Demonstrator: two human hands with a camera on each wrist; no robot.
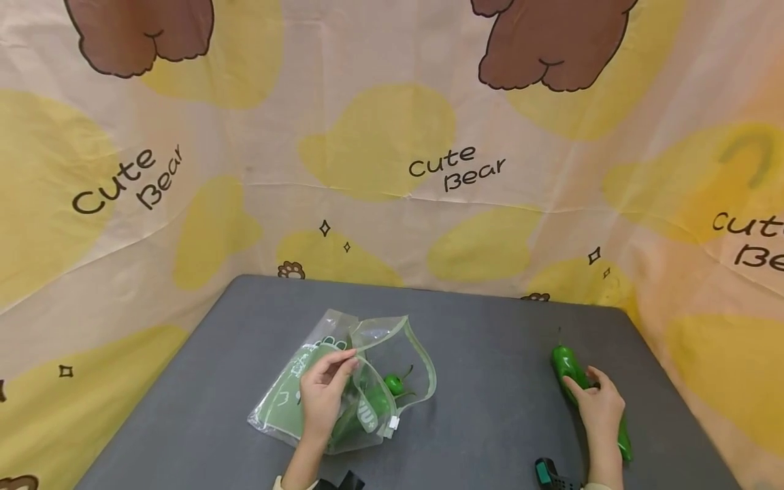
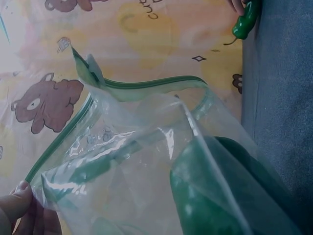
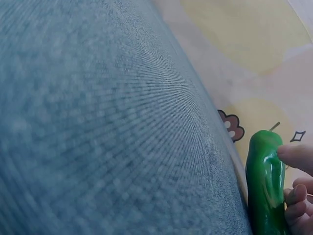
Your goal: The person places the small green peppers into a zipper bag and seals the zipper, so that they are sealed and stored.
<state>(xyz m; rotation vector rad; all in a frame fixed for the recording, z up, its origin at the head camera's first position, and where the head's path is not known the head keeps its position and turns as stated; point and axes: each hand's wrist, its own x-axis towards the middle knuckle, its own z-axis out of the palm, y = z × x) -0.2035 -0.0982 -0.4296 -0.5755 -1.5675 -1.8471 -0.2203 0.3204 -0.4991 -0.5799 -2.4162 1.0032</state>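
My left hand (image 1: 321,395) pinches the upper edge of a clear zip bag (image 1: 431,367) with green trim, whose mouth gapes toward the right. Inside it, seen through the plastic, are a small round green vegetable (image 1: 394,384) with a stem and a larger dark green one (image 2: 205,196), kind unclear. A white slider (image 1: 393,422) sits at the lower end of the zip. On the right, my right hand (image 1: 603,408) holds a long glossy green pepper (image 3: 265,181), thumb on one side and fingers on the other. Its stem end points away from me.
The grey table (image 1: 484,381) ends at a patterned cloth (image 1: 380,156) behind and at both sides. A black device with a teal part (image 1: 544,471) shows near my right wrist, and a black piece (image 1: 350,480) by the left one.
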